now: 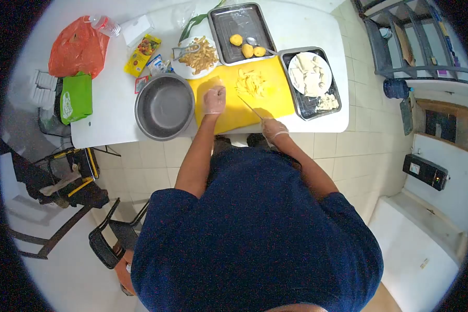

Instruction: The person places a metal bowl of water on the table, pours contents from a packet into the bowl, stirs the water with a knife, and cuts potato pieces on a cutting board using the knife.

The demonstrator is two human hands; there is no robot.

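Observation:
My left hand (214, 100), in a clear glove, is closed on the left part of the yellow cutting board (234, 117); what it holds, if anything, is hidden. My right hand (274, 128), also gloved, grips a knife (250, 107) at the board's front edge, its blade pointing up and left. Cut yellow pieces (251, 83) lie in a pile beyond the blade. Behind the board, a dark tray (240, 21) holds whole yellow potatoes (247, 51) and a spoon. A plate of peelings (198, 56) stands at the board's back left.
A grey basin (165, 106) stands left of the board. To the right, a tray (337, 104) holds a white plate (310, 74) of pale pieces. Bags (78, 49) and a bottle (105, 25) are at the far left. Part of another person (124, 273) shows beside a chair.

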